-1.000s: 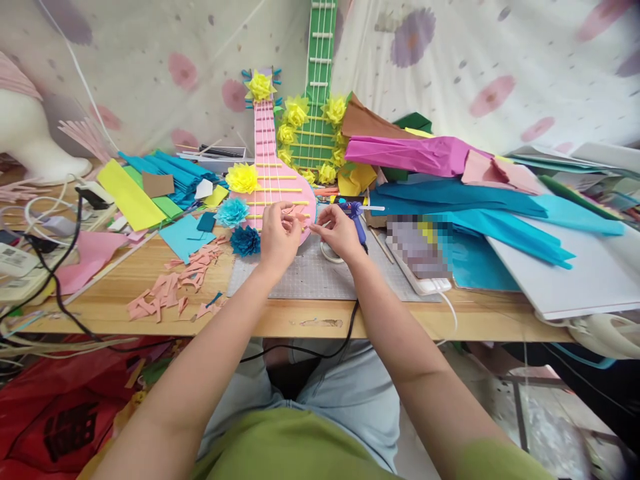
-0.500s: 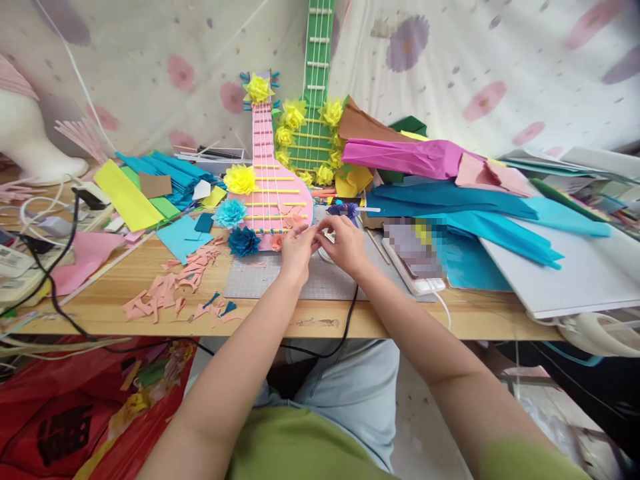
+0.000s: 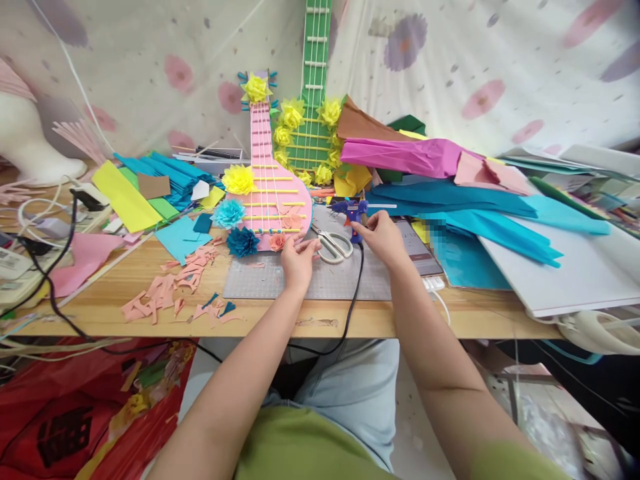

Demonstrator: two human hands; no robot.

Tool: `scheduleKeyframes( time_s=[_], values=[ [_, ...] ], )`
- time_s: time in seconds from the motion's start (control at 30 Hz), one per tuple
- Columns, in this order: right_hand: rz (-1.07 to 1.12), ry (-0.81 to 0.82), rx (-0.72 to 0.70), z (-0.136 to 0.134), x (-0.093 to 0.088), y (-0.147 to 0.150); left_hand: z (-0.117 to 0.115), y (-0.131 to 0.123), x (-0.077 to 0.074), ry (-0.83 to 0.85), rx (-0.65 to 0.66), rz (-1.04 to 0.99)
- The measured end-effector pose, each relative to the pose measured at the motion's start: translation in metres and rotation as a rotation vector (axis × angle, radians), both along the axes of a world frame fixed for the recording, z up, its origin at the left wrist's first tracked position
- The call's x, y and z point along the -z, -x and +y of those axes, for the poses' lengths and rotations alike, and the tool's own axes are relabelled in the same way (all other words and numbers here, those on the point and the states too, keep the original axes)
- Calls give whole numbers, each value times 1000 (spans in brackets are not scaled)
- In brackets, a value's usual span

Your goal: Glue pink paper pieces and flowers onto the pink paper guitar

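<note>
Pink guitar [image 3: 285, 185] on the counter [image 3: 280, 327], its lower end at the cutting mat [image 3: 250, 280], a green guitar [image 3: 314, 100] behind it. Yellow flower [image 3: 238, 179], light blue flower [image 3: 229, 213] and dark blue flower [image 3: 243, 242] run down its left side; a small coral flower [image 3: 277, 242] sits at its bottom edge. My left hand [image 3: 297, 267] is by the guitar's lower right edge, fingers loosely curled; whether they pinch a scrap I cannot tell. My right hand [image 3: 387, 240] is farther right of the guitar, at the glue gun [image 3: 354, 217], thumb and forefinger near the trigger; whether they press on it I cannot tell. Nozzle faces the guitar. Scissors [image 3: 334, 247] lie on the mat between guitar and gun. Step in hand, as I judge it: taking up the gun. Next move, I'd say, calls for a full wrap of the handle, lifting clear of the scissors, enough slack in the black cord [image 3: 359, 280], and the hot tip kept off my left fingers.
</note>
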State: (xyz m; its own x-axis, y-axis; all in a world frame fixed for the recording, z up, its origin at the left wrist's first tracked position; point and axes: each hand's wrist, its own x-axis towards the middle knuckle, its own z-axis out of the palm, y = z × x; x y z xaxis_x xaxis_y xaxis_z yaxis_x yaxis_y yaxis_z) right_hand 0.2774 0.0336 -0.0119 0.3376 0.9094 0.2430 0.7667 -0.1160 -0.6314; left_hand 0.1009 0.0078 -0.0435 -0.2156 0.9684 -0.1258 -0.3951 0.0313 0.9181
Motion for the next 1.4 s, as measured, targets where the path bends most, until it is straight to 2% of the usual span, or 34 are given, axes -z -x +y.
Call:
scheduleKeyframes(
  time_s=[0.23, 0.37, 0.47, 0.53, 0.63, 0.7, 0.73, 0.87, 0.97, 1.1, 1.2, 1.4],
  values=[
    [-168, 7, 26, 33, 30, 8, 4, -1, 15, -88, 1, 70],
    [-245, 127, 91, 40, 31, 17, 6, -2, 20, -155, -1, 95],
    [-222, 180, 120, 38, 29, 18, 5, -2, 21, -178, -7, 99],
    [-166, 103, 105, 36, 29, 16, 4, -2, 21, -175, -13, 102],
    [-30, -155, 61, 31, 27, 13, 5, -2, 21, -177, -10, 129],
    [111, -284, 25, 28, 26, 12, 5, -1, 21, -177, 2, 156],
    [208, -299, -10, 26, 25, 12, 5, -1, 21, -178, 5, 170],
    [648, -179, -236, 17, 24, 7, 4, 0, 21, -192, -25, 227],
    [765, -112, -327, 8, 20, -4, 3, 0, 20, -176, -58, 243],
    [731, 78, -494, -6, 8, -20, 3, -1, 19, -148, -77, 253],
    [594, 241, -630, -13, 0, -24, 3, 0, 20, -149, -85, 266],
    [417, 259, -644, -16, -4, -18, 2, 5, 22, -240, -120, 383]
  ],
)
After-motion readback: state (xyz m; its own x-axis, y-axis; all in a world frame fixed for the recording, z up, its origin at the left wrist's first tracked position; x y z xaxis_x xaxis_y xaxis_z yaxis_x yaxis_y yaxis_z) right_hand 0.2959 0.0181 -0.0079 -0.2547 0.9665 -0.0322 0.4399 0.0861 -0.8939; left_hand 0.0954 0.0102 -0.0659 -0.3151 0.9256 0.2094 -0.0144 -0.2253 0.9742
